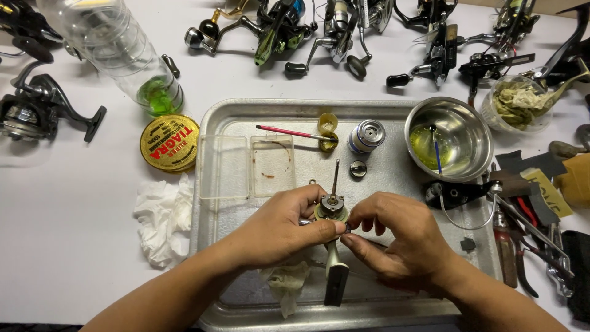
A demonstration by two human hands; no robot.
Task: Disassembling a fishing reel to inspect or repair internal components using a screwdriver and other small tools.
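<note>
White tabletop w/ a metal tray (393,110) in the middle; over the tray's near half both hands work a partly stripped fishing reel body (330,209). Its thin shaft points up and away toward the tray's far edge, handle stem running back toward the near edge, so the long axis is near-to-far. Left hand (279,224) has fingers clamped round the body; right hand (399,237) has thumb and forefinger pinched together on its right side, apparently on a small part too small to tell.

Silver tray (393,110), yellow round tin (169,142)
</note>
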